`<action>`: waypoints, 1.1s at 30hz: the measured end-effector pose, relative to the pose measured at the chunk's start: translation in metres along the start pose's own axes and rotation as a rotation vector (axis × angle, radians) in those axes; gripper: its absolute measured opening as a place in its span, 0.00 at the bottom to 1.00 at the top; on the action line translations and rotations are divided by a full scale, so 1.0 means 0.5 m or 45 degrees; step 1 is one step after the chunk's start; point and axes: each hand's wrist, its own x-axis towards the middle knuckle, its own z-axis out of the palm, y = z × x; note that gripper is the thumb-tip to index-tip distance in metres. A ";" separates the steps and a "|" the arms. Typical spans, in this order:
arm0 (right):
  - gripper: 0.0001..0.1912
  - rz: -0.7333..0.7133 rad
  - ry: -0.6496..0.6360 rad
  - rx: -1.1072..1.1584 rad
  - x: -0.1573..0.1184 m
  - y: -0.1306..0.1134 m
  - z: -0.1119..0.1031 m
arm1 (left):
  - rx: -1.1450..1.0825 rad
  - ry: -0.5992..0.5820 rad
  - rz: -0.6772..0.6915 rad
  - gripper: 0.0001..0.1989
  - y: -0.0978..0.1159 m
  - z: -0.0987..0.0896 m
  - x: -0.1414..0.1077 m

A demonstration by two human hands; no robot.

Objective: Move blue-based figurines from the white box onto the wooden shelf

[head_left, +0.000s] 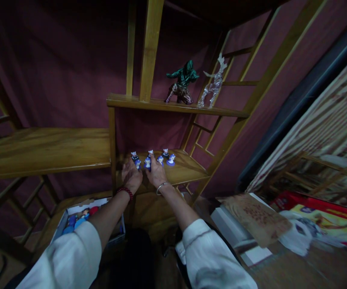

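Small cat-like figurines stand in two rows on the lower wooden shelf (185, 164). The back row has dark-bodied ones, such as the dark figurine (165, 153) on the right. In front are purple-and-white ones, with a purple figurine (171, 159) at the right end and another purple figurine (160, 160) beside it. My left hand (132, 176), wearing a red bead bracelet, closes around the leftmost purple figurine (137, 164). My right hand (157, 173), with a silver bangle, has its fingers at the neighbouring purple figurine (147, 162). Some fingertips of both hands are hidden.
On the upper shelf (149, 105) stand a green hooded statue (181, 82) and a clear deer-like ornament (214, 86). A box (63, 216) of colourful figures sits low on the left. Cardboard (253, 216) and a red package (326, 218) lie at right.
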 end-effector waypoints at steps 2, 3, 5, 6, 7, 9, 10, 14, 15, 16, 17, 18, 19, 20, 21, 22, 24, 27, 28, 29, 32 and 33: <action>0.36 0.004 0.003 -0.005 0.000 0.001 0.001 | 0.023 0.001 0.006 0.26 -0.003 0.006 0.002; 0.36 0.006 0.002 -0.006 0.000 0.001 0.002 | 0.033 0.004 0.009 0.26 -0.005 0.009 0.002; 0.36 0.008 -0.002 -0.005 0.001 0.002 0.003 | 0.044 0.017 0.011 0.26 -0.008 0.015 0.004; 0.36 0.007 -0.004 -0.005 0.001 0.002 0.002 | 0.044 0.024 0.013 0.26 -0.009 0.016 0.004; 0.36 0.006 -0.003 -0.005 0.001 0.002 0.002 | 0.042 0.030 0.010 0.27 -0.010 0.018 0.004; 0.36 0.003 0.000 -0.004 0.000 0.001 0.002 | 0.032 0.038 0.003 0.27 -0.011 0.018 0.004; 0.36 0.006 0.003 -0.003 -0.001 0.001 0.001 | 0.027 0.040 0.003 0.27 -0.010 0.018 0.004; 0.35 0.021 0.007 -0.003 -0.002 -0.002 0.000 | 0.022 0.039 -0.003 0.27 -0.008 0.015 0.003; 0.35 0.024 0.008 -0.006 -0.003 -0.002 -0.001 | 0.025 0.040 -0.009 0.26 -0.007 0.014 0.003; 0.35 0.023 0.008 -0.009 -0.003 -0.003 -0.001 | 0.027 0.042 -0.015 0.25 -0.006 0.013 0.003; 0.35 0.023 0.007 -0.012 -0.003 -0.003 -0.001 | 0.030 0.041 -0.016 0.25 -0.005 0.011 0.002; 0.34 0.026 0.006 -0.013 -0.003 -0.003 -0.001 | 0.031 0.036 -0.014 0.24 -0.004 0.010 0.002; 0.34 0.030 0.007 -0.011 -0.002 -0.002 -0.001 | 0.032 0.028 -0.013 0.24 -0.003 0.007 0.001; 0.35 0.035 0.007 -0.005 -0.002 -0.002 -0.001 | 0.034 0.015 -0.015 0.23 -0.002 0.005 0.001; 0.34 0.043 0.007 0.002 -0.001 -0.002 -0.002 | 0.037 0.001 -0.018 0.24 -0.001 0.002 0.000; 0.34 0.050 0.008 0.009 -0.001 -0.001 -0.002 | 0.037 -0.010 -0.019 0.24 0.000 -0.001 -0.001; 0.35 0.061 0.001 0.016 0.000 -0.001 -0.002 | 0.027 -0.013 -0.019 0.24 0.001 -0.005 -0.002; 0.35 0.088 -0.015 0.007 0.000 -0.002 -0.002 | 0.011 0.018 0.011 0.23 -0.001 -0.003 -0.003; 0.34 0.098 -0.018 0.006 0.000 -0.003 -0.002 | 0.011 0.029 0.023 0.24 -0.003 -0.001 -0.003; 0.34 0.108 -0.018 0.008 -0.001 -0.003 -0.001 | 0.013 0.037 0.032 0.24 -0.004 0.002 -0.002; 0.34 0.123 -0.013 0.034 -0.002 -0.002 0.000 | 0.014 0.068 0.048 0.24 -0.008 0.011 -0.001; 0.34 0.126 -0.009 0.045 -0.002 -0.002 0.000 | 0.014 0.079 0.047 0.24 -0.009 0.013 0.000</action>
